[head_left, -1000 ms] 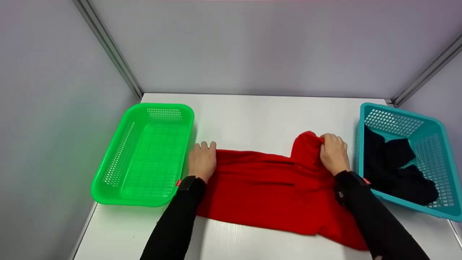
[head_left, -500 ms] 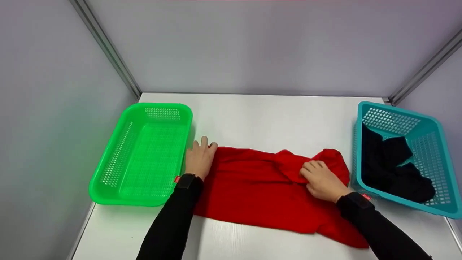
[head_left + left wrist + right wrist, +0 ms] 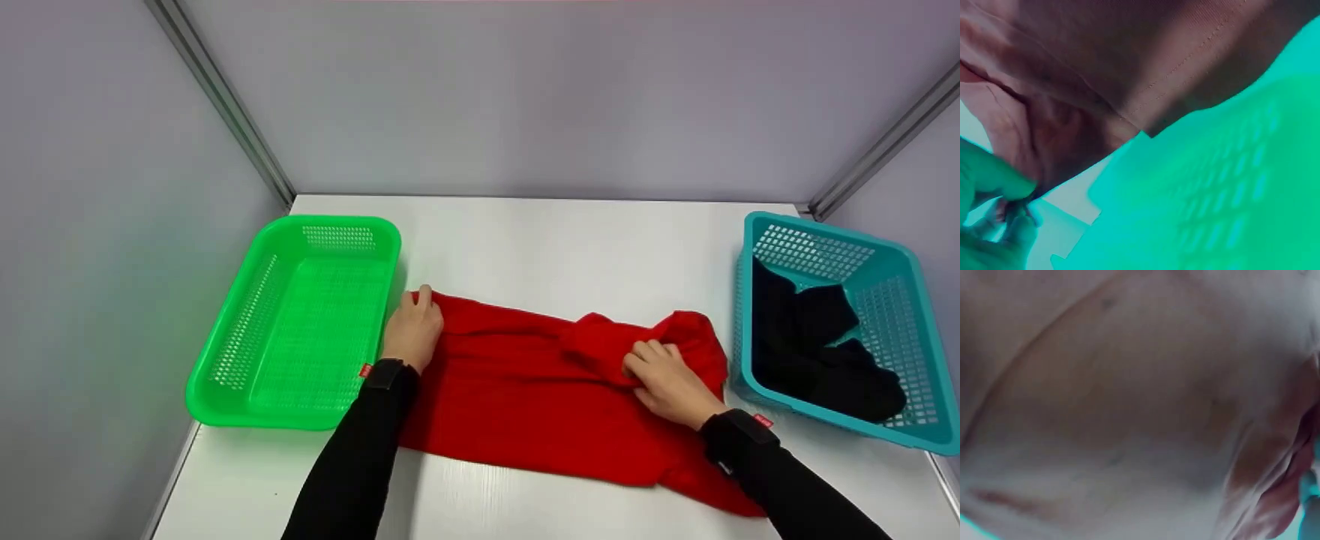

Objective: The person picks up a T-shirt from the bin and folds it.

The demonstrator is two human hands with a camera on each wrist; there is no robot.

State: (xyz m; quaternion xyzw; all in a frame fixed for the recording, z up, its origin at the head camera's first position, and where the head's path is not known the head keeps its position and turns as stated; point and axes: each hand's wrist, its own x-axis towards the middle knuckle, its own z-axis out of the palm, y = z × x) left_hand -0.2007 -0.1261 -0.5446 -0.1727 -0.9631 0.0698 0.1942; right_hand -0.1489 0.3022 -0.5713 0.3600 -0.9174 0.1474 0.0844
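A red garment [image 3: 525,420] lies folded lengthwise across the white table, with its right end bunched up. At its far left corner my left hand [image 3: 414,330] pinches the edge between thumb and fingers. The left wrist view shows this hand [image 3: 994,208] at the cloth's corner and a stitched hem on the garment [image 3: 1145,67], which is tinted brownish there. My right hand [image 3: 670,382] grips the gathered fabric at the right, fingers curled, thumb side toward the left. Fabric [image 3: 1117,399] fills most of the right wrist view, with fingertips just showing at its right edge.
A green plastic basket [image 3: 196,390] with nothing in it stands close left of my left hand. On the right, a teal basket [image 3: 829,427] holds black clothing [image 3: 802,352]. Grey panels [image 3: 525,97] wall the table at the back and both sides.
My right hand has brought the raised part of the garment leftward and nearer, down onto the rest. My left hand, fingers spread half a second ago, now pinches the corner, which has shifted left.
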